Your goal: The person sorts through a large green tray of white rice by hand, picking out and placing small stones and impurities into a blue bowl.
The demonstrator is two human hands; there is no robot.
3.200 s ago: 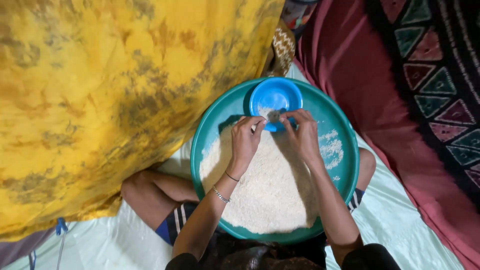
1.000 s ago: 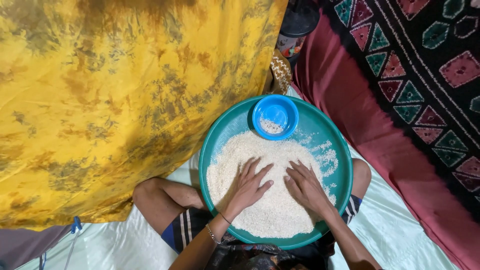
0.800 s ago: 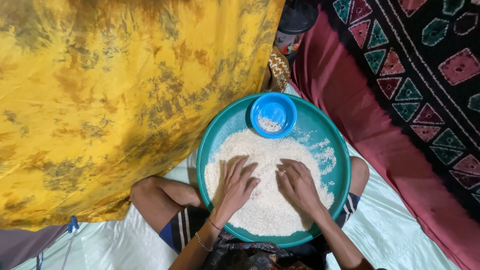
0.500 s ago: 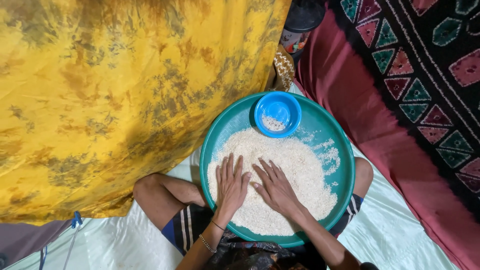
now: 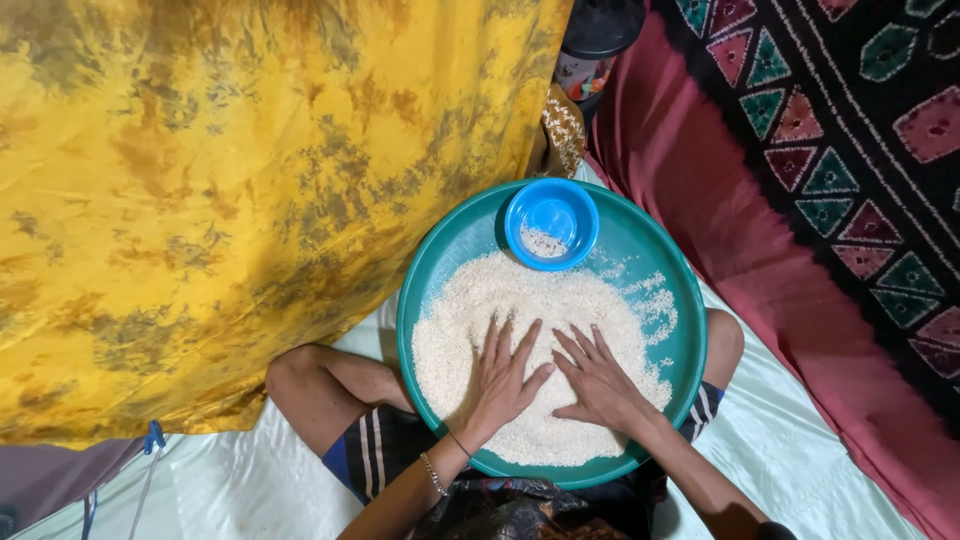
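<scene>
Both hands flat on the rice [image 5: 520,310], left hand [image 5: 503,378] and right hand [image 5: 597,378] side by side with fingers spread to cover more grain, the teal tray [image 5: 440,255] propped on the lap, small blue bowl [image 5: 551,222] at its far rim.

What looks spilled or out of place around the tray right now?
Nothing stands out. The rice sits inside the green tray, with thin scattered grains on its right side. The blue bowl stands upright at the far rim. Left hand and right hand lie flat on the rice.
</scene>
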